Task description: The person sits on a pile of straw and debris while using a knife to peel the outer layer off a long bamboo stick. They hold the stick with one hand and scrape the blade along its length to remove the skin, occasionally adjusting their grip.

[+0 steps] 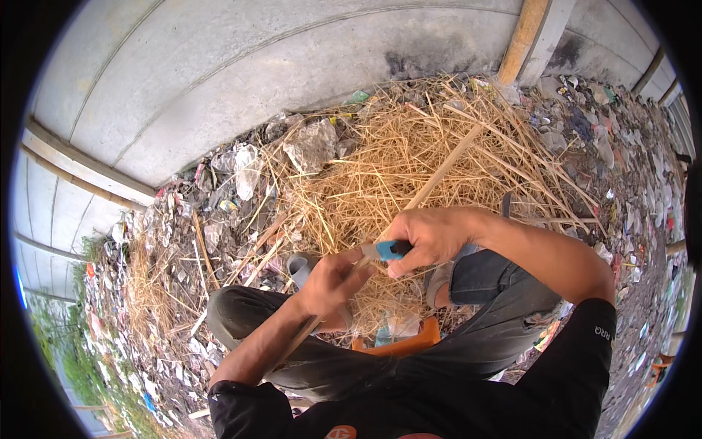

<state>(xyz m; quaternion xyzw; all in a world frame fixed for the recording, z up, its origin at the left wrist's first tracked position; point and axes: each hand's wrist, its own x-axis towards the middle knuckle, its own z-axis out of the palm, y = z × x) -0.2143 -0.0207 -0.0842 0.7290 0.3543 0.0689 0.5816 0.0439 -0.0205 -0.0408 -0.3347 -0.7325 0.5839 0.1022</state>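
Note:
My right hand [437, 233] is closed around a blue-handled utility knife [393, 250], its blade pointing left. A long, pale bamboo strip [447, 168] slants from the upper right, passes under the knife and runs down along my left forearm. My left hand [329, 284] grips this strip just left of the blade, with fingers and thumb closed on it. The blade lies against or very close to the strip; the exact contact is hidden by my fingers. Beneath both hands spreads a heap of thin straw-coloured shavings [365, 194].
A grey concrete wall [241, 95] rises behind the heap, with a bamboo post [523, 40] against it. A rock [311, 146] sits by the shavings. A dark blade-like piece [506, 204] stands near my right knee. An orange plastic seat [406, 344] shows between my legs. Litter covers the ground.

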